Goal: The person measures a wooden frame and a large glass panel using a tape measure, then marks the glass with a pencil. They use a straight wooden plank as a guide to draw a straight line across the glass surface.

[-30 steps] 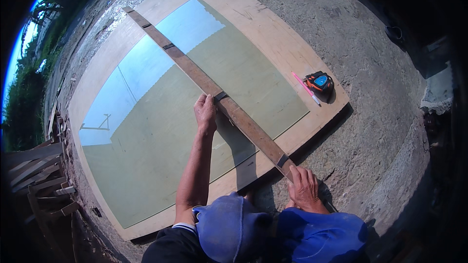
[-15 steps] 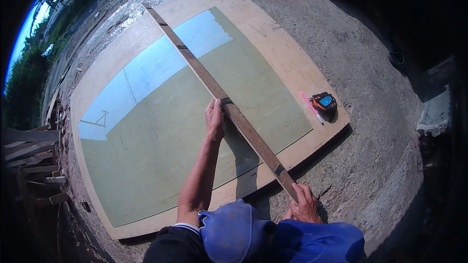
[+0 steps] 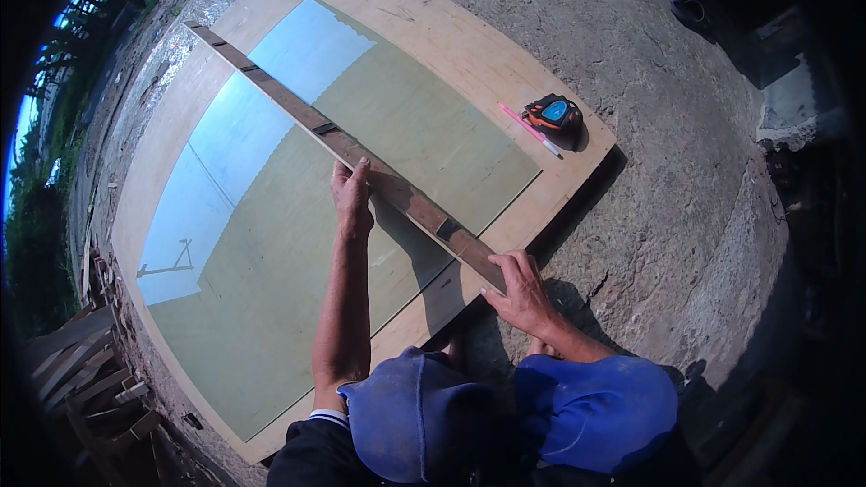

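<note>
A long, narrow brown wooden strip [image 3: 390, 182] with dark marks along it runs slantwise above a sheet of glass [image 3: 271, 307]. My left hand [image 3: 353, 200] is closed on its edge near the middle, thumb on top. Around the strip's near end, my right hand [image 3: 518, 293] is closed too, just past the board's front edge. The glass lies on a pale plywood board [image 3: 442, 41] and reflects the sky. On the board's right corner rest a black and orange tape measure [image 3: 553, 114] and a pink and white pen [image 3: 530, 131], apart from both hands.
Rough concrete floor [image 3: 667, 180] surrounds the board. Wooden offcuts [image 3: 86, 370] are heaped at the lower left. A concrete block [image 3: 798, 104] stands at the far right. Plants [image 3: 113, 13] grow beyond the board at the upper left.
Both hands have shifted the strip leftward and away from me, still gripping it; its near end now lies closer to the board's edge. The whole view has also turned somewhat.
</note>
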{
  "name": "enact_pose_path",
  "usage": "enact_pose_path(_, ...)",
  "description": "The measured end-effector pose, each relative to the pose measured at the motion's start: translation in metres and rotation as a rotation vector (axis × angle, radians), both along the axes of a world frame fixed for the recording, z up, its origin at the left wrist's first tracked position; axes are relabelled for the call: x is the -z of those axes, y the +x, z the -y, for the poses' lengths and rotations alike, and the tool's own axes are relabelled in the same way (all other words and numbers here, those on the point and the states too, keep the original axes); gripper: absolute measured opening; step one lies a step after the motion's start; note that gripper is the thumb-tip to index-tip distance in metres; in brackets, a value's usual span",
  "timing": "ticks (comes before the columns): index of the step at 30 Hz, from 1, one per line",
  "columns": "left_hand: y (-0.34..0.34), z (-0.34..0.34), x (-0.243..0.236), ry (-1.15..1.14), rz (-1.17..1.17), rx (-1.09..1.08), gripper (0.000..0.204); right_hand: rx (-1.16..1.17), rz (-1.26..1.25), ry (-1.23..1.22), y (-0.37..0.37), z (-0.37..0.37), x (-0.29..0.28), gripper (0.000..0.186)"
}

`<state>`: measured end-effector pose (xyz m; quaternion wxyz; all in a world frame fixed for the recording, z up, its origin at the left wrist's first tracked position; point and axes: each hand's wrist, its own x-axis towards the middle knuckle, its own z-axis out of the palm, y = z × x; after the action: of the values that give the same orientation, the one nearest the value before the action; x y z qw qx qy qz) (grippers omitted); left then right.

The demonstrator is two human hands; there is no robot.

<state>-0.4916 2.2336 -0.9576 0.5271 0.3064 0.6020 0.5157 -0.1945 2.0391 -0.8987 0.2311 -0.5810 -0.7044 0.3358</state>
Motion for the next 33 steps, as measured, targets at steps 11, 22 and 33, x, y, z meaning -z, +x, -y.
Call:
enact_pose_path(11, 0.000, 0.000, -0.002, -0.038, 0.102, -0.100, 0.035, -0.006, -0.050, -0.066, -0.001, -0.001, 0.004, 0.051)
enact_pose_path(22, 0.014, -0.010, -0.001, -0.009, -0.540, 0.017, 0.069, 0.065, -0.158, -0.131, 0.016, -0.015, 0.007, 0.039)
enact_pose_path(33, 0.024, -0.012, 0.009, -0.057, -1.009, 0.046, 0.077, 0.025, 0.171, -0.055, 0.011, -0.006, 0.005, 0.088)
